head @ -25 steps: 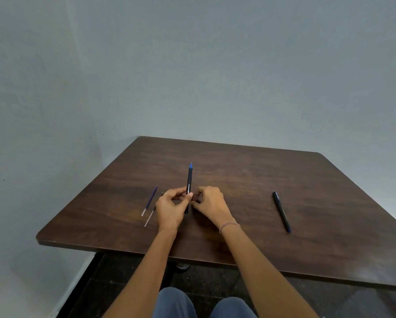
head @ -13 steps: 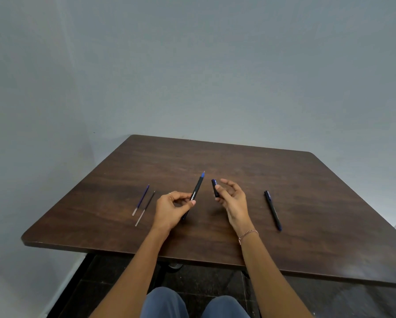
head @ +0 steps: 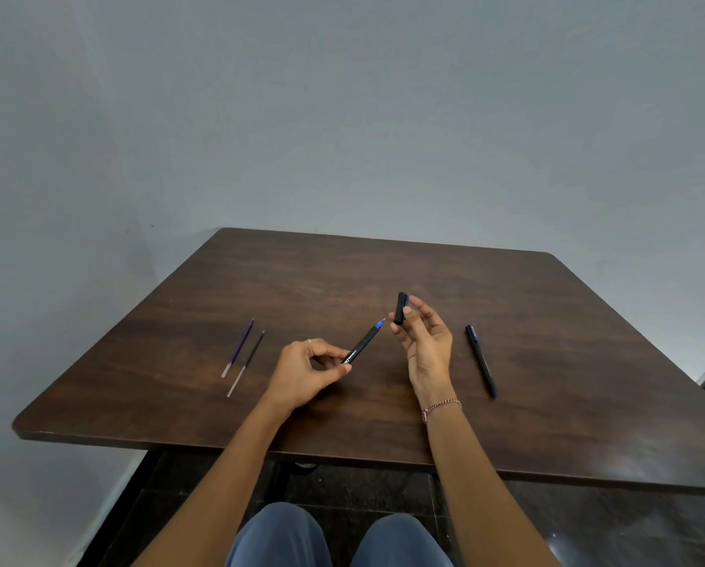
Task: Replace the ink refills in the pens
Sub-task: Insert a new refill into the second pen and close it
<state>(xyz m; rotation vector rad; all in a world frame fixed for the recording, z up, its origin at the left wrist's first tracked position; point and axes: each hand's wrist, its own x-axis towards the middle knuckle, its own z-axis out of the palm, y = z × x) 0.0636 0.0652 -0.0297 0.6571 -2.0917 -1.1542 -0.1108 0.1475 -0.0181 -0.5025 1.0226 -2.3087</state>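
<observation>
My left hand (head: 306, 372) pinches the lower end of an uncapped black pen (head: 363, 342), whose blue tip points up and to the right. My right hand (head: 424, 341) holds the pen's black cap (head: 401, 308) between thumb and fingertips, raised a little above the tip. A second black pen (head: 480, 360) lies capped on the dark wooden table (head: 547, 304), to the right of my right hand. Two loose refills lie side by side left of my left hand: a blue refill (head: 238, 348) and a black refill (head: 246, 363).
The table's front edge (head: 220, 441) runs across just above my knees, and its far edge meets a plain grey wall. The floor under the table is dark.
My right hand pulled the cap off the pen and lifted it away to the right. My left hand tilted the pen so its blue tip leans right.
</observation>
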